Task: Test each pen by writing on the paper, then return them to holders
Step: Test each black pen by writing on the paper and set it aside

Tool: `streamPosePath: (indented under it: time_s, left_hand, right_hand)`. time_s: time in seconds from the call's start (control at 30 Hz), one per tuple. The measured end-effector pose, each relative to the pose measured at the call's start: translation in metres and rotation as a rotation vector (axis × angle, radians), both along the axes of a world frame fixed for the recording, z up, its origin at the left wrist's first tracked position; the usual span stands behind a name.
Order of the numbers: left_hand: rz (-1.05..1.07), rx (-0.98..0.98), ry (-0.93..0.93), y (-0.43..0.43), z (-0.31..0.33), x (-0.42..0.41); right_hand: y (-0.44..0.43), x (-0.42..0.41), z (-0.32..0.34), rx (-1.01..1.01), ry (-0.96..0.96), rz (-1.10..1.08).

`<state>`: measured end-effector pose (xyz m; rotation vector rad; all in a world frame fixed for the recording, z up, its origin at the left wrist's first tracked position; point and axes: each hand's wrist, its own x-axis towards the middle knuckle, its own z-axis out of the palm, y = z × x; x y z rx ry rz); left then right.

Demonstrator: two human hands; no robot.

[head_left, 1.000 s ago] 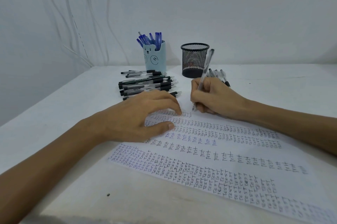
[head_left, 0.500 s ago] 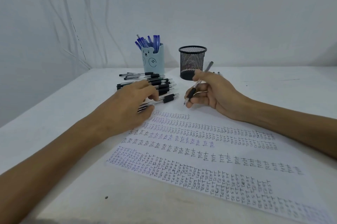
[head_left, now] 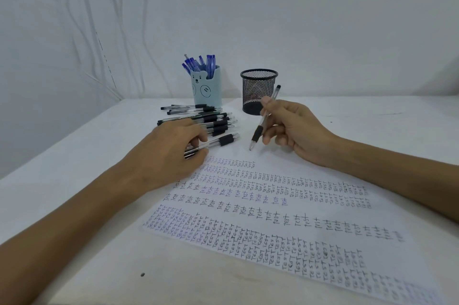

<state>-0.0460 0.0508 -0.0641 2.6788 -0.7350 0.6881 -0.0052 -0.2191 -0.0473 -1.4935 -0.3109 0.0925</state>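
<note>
**Holding one pen clear of the sheet while the other hand takes another**

Head view: the right hand (head_left: 298, 130), centre right of the frame, pinches the lifted pen (head_left: 262, 122) between thumb and curled fingers at mid-barrel. Its tip points down, just above the top edge of the paper (head_left: 285, 215). The left hand (head_left: 171, 150), centre left, curls finger and thumb round the near pen (head_left: 219, 141) at the front of the pen pile (head_left: 211, 119).

Behind them stand the mesh holder (head_left: 258, 91) and the bear holder (head_left: 206, 91), the latter filled with blue pens (head_left: 201, 63).

These pens look light, stiff and smooth-barrelled, so they would likely roll on the table (head_left: 74, 180). The black rubber sleeve near the tip seems the surest place to grip for writing. For dropping a pen into a holder, the mid-barrel should do.
</note>
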Motion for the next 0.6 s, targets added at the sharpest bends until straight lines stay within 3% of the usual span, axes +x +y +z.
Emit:
streamPosePath:
  time_s: [0.07, 0.23, 0.4, 0.6]
  left_hand:
    - [0.008, -0.005, -0.010, 0.000, -0.001, 0.001]
    - [0.010, -0.027, 0.008, -0.001, -0.002, 0.003]
    - [-0.001, -0.046, 0.029, -0.002, -0.003, 0.004]
    - [-0.016, -0.053, 0.032, -0.003, -0.001, 0.002]
  right_hand:
    - [-0.006, 0.010, 0.005, -0.152, -0.037, -0.061]
    - [-0.032, 0.044, 0.020, -0.872, -0.251, -0.351]
    - [-0.044, 0.072, 0.028, -0.957, -0.286, -0.434]
    - [-0.054, 0.090, 0.022, -1.229, -0.347, -0.414]
